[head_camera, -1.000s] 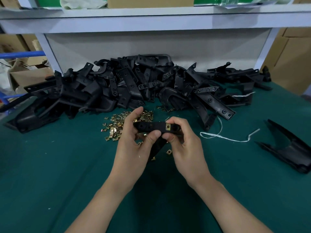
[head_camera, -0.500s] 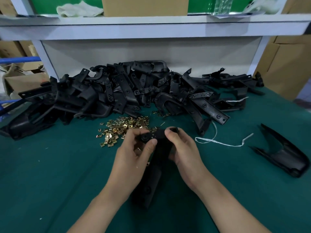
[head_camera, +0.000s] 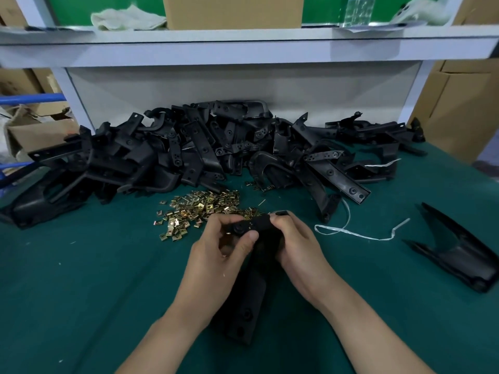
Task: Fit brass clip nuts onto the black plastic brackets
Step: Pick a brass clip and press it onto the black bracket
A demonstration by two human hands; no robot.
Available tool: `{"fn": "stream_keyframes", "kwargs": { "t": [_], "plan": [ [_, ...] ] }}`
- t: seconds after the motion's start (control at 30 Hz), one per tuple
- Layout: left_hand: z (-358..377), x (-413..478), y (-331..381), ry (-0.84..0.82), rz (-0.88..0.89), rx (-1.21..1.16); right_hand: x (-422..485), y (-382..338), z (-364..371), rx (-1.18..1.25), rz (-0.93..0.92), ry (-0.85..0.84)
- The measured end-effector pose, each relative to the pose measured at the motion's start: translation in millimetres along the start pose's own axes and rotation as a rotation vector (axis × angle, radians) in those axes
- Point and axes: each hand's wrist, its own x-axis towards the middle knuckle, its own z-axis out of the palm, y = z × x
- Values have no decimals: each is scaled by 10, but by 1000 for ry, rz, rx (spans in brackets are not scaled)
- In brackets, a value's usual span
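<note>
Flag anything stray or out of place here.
A white strap lies loose and curled on the green mat right of the held bracket. A few clip nuts sit apart from the main pile, against the bracket heap. Nothing looks damaged.

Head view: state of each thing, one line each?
held bracket: gripped at its far end by both hands
left hand: grips held bracket, thumb on top
right hand: grips held bracket
clip nuts: loose heap
bracket pile: heaped, untouched
lone bracket: lying apart, right

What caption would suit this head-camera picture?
Left hand and right hand hold a black bracket at a green table, brass clips beyond.
</note>
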Motion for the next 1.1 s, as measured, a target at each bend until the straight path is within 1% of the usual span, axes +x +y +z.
{"fn": "stream_keyframes", "kwargs": {
  "t": [0.07,0.13,0.2,0.27,0.33,0.4,0.5,0.57,0.63,0.77,0.97,1.1],
  "plan": [
    [-46,8,-38,-60,53,118,42,-35,-54,21,-32,44],
    [-98,19,-85,-123,108,288,96,-82,-156,60,-69,146],
    [-130,31,-132,-188,173,472,134,-130,-270,38,-94,245],
    [-129,39,-165,-281,208,634,150,-157,-335,20,-104,288],
    [-119,45,-202,-334,196,727,162,-155,-347,4,-108,295],
    [-123,62,-234,-304,173,742,162,-141,-337,-65,-134,292],
    [-151,110,-262,-180,111,772,143,-122,-318,-157,-206,266],
    [-161,140,-277,-127,68,822,127,-124,-298,-198,-236,236],
    [-156,146,-276,-123,39,836,125,-117,-288,-239,-253,219],
    [-133,129,-288,-102,69,820,135,-83,-289,-298,-273,210],
    [-110,127,-297,6,50,866,107,-51,-252,-385,-280,182],
    [-85,154,-293,29,-73,918,94,-55,-248,-458,-277,192]
  ]
}}
